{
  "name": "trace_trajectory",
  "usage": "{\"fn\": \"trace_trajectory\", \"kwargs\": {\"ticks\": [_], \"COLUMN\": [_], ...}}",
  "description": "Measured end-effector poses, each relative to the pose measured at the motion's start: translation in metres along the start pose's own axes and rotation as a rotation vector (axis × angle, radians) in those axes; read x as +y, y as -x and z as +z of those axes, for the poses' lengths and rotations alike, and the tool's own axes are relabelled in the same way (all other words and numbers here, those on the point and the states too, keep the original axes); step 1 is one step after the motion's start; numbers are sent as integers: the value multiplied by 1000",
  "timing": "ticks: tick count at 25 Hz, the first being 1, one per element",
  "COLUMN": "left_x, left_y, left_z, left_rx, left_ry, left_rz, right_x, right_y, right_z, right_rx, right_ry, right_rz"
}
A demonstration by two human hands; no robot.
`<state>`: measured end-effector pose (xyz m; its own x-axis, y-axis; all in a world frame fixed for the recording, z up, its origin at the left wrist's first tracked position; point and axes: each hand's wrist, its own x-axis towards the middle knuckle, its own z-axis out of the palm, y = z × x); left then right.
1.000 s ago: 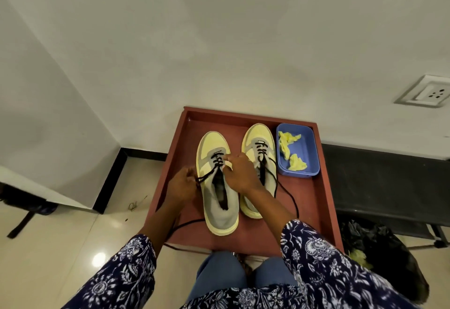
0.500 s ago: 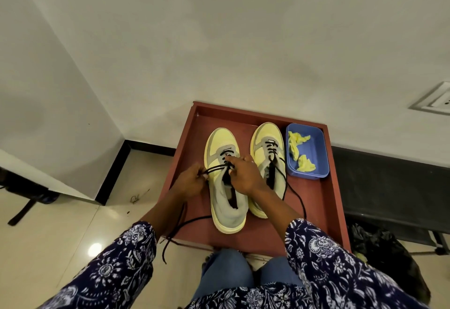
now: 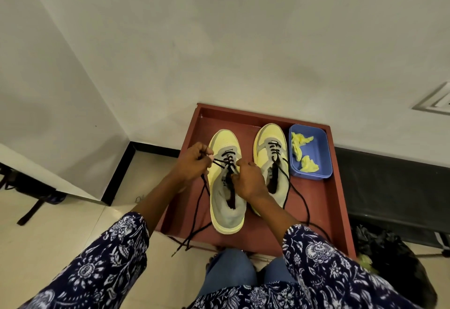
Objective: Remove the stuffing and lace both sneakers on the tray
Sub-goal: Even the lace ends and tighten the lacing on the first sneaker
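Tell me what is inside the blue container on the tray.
Inside the blue container lie two crumpled pieces of yellow stuffing paper. The paper covers part of its floor, so anything under it cannot be seen.

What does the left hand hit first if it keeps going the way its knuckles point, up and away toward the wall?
Probably the left rim of the tray, then the wall. The left hand, gripping the lace, sits over that edge with nothing else ahead. Its height above the rim is unclear.

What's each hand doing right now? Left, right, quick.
Left hand: closed, pulling the black lace out from the left sneaker.
Right hand: fingers curled at the same sneaker's lacing, apparently pinching the lace.
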<state>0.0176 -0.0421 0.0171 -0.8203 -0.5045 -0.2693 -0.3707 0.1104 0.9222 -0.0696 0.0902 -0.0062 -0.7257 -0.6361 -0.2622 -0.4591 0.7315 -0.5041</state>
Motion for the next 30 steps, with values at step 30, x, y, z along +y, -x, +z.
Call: {"fn": "trace_trajectory", "kwargs": {"ticks": [30], "left_x": [144], "left_y": [46], "left_z": [-26], "left_rx": [-90], "left_ry": [-817], "left_rz": [178], "right_x": [-34], "right_y": [10], "right_z": [-43], "right_rx": [-15], "right_ry": [-279], "right_rz": [-246]}}
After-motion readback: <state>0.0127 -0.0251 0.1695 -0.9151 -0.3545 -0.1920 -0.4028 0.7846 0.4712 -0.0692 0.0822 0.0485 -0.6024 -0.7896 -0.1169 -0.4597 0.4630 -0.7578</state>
